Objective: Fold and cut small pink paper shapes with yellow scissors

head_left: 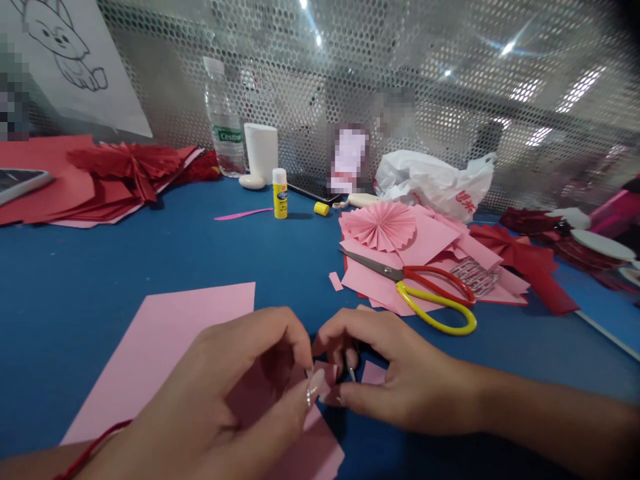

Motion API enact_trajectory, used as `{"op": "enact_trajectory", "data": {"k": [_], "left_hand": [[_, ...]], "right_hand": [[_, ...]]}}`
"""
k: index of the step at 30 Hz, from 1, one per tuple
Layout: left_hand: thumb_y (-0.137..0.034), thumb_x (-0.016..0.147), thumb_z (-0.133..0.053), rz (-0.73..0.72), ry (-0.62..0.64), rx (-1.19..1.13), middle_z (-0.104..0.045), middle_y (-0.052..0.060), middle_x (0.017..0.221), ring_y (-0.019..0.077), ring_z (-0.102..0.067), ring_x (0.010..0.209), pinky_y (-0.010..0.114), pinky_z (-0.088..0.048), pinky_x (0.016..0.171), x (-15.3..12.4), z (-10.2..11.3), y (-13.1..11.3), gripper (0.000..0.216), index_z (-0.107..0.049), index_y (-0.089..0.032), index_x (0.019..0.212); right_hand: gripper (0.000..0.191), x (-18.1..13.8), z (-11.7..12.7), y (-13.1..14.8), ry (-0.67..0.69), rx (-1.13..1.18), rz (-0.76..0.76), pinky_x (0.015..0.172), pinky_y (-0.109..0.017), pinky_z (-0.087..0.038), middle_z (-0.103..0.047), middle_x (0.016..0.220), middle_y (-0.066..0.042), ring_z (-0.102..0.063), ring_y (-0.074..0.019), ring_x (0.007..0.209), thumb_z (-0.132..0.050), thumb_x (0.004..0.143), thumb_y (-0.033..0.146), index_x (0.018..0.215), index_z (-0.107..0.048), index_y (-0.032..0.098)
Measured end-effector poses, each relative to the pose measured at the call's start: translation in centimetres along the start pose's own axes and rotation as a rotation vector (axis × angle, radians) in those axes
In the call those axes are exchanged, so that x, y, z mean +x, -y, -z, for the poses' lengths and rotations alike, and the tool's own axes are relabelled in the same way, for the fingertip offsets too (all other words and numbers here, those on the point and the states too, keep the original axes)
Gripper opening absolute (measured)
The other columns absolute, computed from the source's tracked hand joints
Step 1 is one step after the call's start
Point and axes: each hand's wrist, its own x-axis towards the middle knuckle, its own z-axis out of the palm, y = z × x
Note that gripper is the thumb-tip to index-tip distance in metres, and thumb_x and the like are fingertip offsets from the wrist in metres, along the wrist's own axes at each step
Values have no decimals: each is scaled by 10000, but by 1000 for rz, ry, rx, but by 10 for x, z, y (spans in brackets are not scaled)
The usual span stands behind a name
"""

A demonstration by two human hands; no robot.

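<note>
Between the fingertips of both hands is a small piece of pink paper [327, 375]. My left hand [235, 380] pinches its left side with thumb and forefinger, above a larger pink sheet [200, 320] lying on the table. My right hand [395, 373] is closed on the small piece from the other side, its fingers curled. Another bit of pink paper [374, 373] shows beneath my right hand. Scissors [400, 273] with one red and one yellow handle rest on a pile of pink paper [425, 233] beyond my right hand.
A glue stick [281, 197] stands uncapped, its yellow cap [321, 209] beside it. Behind are a plastic bottle [227, 133], a white cup [262, 152] and a white bag [435, 180]. Red paper [65, 180] lies at left. A perforated metal panel [300, 93] borders the blue table [190, 253].
</note>
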Motion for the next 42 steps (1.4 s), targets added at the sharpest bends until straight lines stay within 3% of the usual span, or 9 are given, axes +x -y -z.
{"op": "enact_trajectory", "data": {"k": [3, 9, 13, 15, 22, 26, 37, 40, 42], "left_hand": [[-273, 867, -599, 53, -6, -14, -666, -41, 781, 154, -644, 720, 194, -520, 598, 4, -2, -2, 29, -612, -272, 893], [-307, 807, -710, 112, -41, -159, -738, 17, 1105, 226, -703, 994, 250, -580, 830, 9, -3, 2, 368, -647, -299, 1170], [-405, 808, -741, 141, 61, -169, -789, 14, 927, 228, -736, 809, 256, -591, 728, 17, -2, 1, 281, -754, -279, 1059], [-412, 807, -738, 198, 57, -144, -791, 5, 836, 228, -743, 757, 244, -583, 663, 20, -1, 1, 240, -784, -283, 1004], [-418, 811, -766, 284, 12, -269, -815, -8, 802, 174, -749, 703, 174, -539, 616, 20, -1, 2, 144, -817, -291, 854], [-404, 782, -804, 367, 8, -385, -799, -4, 731, 155, -703, 640, 156, -501, 547, 20, -4, -2, 133, -814, -272, 799], [-216, 731, -824, 431, -39, -524, -742, -20, 663, 113, -599, 556, 138, -422, 464, 18, -6, 1, 52, -796, -228, 772], [-187, 720, -833, 483, -62, -703, -710, -32, 646, 88, -548, 546, 120, -397, 464, 18, -10, -1, 70, -777, -206, 759], [-179, 715, -839, 488, -57, -766, -705, -30, 640, 84, -534, 551, 114, -399, 473, 20, -10, -2, 80, -771, -195, 754]], "right_hand": [[188, 0, 0, 1, -11, 8, -21, 661, -223, -459, -630, 897, 8, -550, -111, 749, -696, 845, 156, 1006, -607, 194], [223, 0, 1, 1, -104, 134, 0, 705, -249, -480, -589, 922, 1, -536, -121, 789, -682, 854, 109, 1019, -562, 198], [260, -1, 1, 0, -144, 141, 45, 751, -271, -494, -603, 950, -1, -581, -140, 878, -665, 834, 61, 1012, -550, 211], [269, -2, 0, 0, -180, 130, 61, 751, -268, -494, -607, 929, 9, -587, -138, 876, -675, 822, 53, 994, -543, 213], [198, -3, -5, 2, -226, 98, 123, 773, -263, -509, -600, 899, 13, -590, -116, 821, -638, 858, 63, 979, -544, 189], [187, -1, -3, 3, -250, 116, 53, 728, -258, -506, -599, 860, 19, -593, -120, 788, -639, 844, 85, 979, -555, 184], [66, 1, 4, 7, -267, -7, -72, 669, -250, -457, -670, 787, 12, -613, -140, 755, -647, 849, 132, 817, -670, 185], [82, 0, 22, 19, -197, -146, -121, 773, -277, -478, -707, 904, 9, -647, -170, 885, -694, 838, 149, 893, -699, 209], [273, -2, 38, 26, -20, -299, -92, 957, -340, -458, -693, 1107, -10, -622, -215, 1086, -772, 796, 157, 1046, -714, 246]]}}
